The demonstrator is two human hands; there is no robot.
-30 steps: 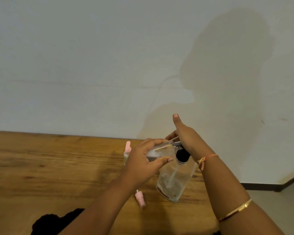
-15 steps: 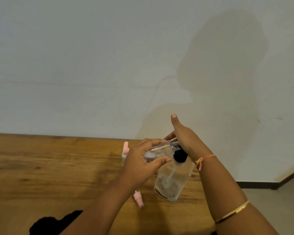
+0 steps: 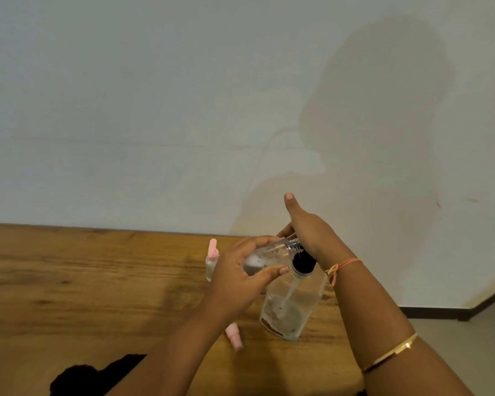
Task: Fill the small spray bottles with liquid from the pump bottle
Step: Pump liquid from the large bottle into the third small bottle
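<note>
Head view: two hands meet over one pump bottle point(image 3: 292, 307) on the wooden desk point(image 3: 83, 281).
The right hand point(image 3: 312, 232) lies over the black pump head, thumb straight up; its other fingers are hidden, so their state cannot be told. The left hand point(image 3: 235, 278) curls its fingers point(image 3: 263, 240) round one small spray bottle point(image 3: 269, 257), tipped sideways with its neck at the pump. A second spray bottle point(image 3: 211, 264) stands behind, and one loose pink cap point(image 3: 234, 337) lies near.

The left hand point(image 3: 240, 270) wraps over most of the small spray bottle point(image 3: 270, 254), so there's no reading its fill level. The right hand point(image 3: 309, 232) covers the pump bottle point(image 3: 295, 307) head and nozzle, and its own fingers are mostly out of sight. A second spray bottle point(image 3: 210, 265) peeks from behind the left hand. The pink sprayer top point(image 3: 235, 337) is partly under the forearm. The dark shape point(image 3: 97, 378) is cut off at the bottom edge, maybe cloth. The pump bottle's label is too blurry to read.
</note>
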